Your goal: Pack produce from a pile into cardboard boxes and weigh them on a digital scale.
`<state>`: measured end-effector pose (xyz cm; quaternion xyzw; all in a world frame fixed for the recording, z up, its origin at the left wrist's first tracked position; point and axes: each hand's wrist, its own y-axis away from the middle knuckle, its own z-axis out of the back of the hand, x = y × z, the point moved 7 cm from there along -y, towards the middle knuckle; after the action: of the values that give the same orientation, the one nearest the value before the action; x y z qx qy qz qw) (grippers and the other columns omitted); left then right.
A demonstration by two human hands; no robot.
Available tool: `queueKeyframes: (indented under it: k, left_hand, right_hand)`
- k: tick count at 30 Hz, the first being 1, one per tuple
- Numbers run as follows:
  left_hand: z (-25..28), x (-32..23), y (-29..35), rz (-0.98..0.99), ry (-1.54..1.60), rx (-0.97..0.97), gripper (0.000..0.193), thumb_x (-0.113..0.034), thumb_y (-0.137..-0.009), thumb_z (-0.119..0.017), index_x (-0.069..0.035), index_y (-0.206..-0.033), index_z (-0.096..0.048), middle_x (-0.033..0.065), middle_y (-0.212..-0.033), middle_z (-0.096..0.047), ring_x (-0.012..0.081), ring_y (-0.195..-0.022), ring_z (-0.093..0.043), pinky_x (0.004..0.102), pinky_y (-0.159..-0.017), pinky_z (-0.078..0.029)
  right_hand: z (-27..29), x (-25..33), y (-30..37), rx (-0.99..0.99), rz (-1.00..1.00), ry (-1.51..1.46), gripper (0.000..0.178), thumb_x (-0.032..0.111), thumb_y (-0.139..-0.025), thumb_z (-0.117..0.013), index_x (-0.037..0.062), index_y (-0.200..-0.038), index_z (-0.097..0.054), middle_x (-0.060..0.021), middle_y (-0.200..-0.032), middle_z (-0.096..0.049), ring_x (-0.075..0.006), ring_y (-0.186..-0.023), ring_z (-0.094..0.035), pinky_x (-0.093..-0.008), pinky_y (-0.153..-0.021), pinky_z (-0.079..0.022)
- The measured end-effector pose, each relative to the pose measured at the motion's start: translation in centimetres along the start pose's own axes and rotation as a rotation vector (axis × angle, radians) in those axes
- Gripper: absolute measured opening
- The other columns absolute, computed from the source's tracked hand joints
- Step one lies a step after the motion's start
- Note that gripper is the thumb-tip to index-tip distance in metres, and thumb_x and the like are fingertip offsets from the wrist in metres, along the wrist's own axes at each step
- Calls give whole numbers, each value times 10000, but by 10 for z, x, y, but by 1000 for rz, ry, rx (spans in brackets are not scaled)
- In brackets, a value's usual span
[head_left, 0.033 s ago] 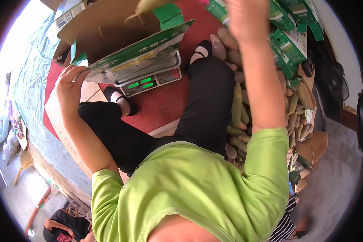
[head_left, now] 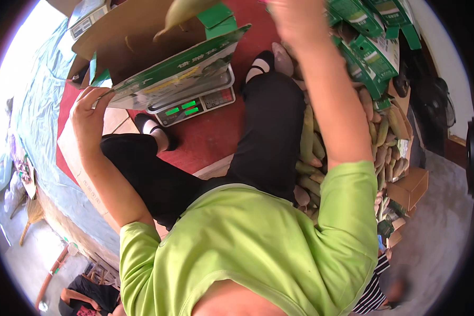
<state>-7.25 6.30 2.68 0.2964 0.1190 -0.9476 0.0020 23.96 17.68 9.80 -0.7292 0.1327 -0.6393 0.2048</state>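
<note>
A cardboard box (head_left: 179,71) with green printed sides stands open-topped on a digital scale (head_left: 192,107) with lit green displays. My left hand (head_left: 89,110) is closed on the box's near left corner, thumb and fingers pinching its edge. Over the box's open mouth, at the upper edge of the picture, is a long yellow-green tuber (head_left: 187,11) with a thin tail, partly cut off. My right hand (head_left: 300,21) is raised to the right of the box, smeared by motion; its fingers and anything in them cannot be made out.
Many long tubers (head_left: 309,139) are heaped beside my right leg. Green cartons (head_left: 366,60) stand behind them, with a black fan (head_left: 437,102) further right. A brown carton (head_left: 408,187) is at the right. Pale blue sheeting (head_left: 42,95) covers the left side. Another person (head_left: 87,297) sits at lower left.
My right hand has swung left, toward the box. The tuber over the box has shifted slightly left. My left hand keeps its hold on the box edge.
</note>
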Motion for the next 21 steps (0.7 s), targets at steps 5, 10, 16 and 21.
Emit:
queueKeyframes:
  k: [5, 10, 16, 21]
  left_hand:
    - [2, 13, 1, -11, 42, -12, 103, -28, -751, -648, 27, -837, -630, 64, -772, -603, 162, -728, -578, 246, -688, -429]
    - [-3, 16, 0, 45, 70, 26, 86, 6, -766, -639, 33, -848, -634, 46, -783, -614, 118, -753, -567, 232, -703, -432]
    - [1, 27, 4, 22, 80, -41, 109, 6, -787, -637, 21, -894, -652, 35, -825, -633, 107, -797, -569, 218, -749, -431]
    - [2, 31, 2, 58, 20, -59, 115, -21, -791, -649, 6, -902, -661, 28, -837, -637, 100, -808, -566, 218, -762, -428]
  right_hand:
    - [-55, -67, 6, 266, -74, 399, 351, 113, -709, -712, 8, -996, -538, -150, -895, -611, -246, -854, -602, -336, -739, -474]
    - [-6, -75, 14, 197, -68, 457, 162, 94, -761, -649, -11, -876, -604, -136, -786, -650, -223, -757, -635, -318, -695, -493]
    - [137, -94, 80, -42, -372, 372, 233, 130, -854, -617, 0, -1044, -578, -44, -922, -597, -115, -833, -569, -270, -698, -493]
    - [285, -159, 239, -226, -604, 851, 279, 189, -772, -677, 18, -982, -611, -118, -896, -656, -191, -836, -626, -314, -740, -486]
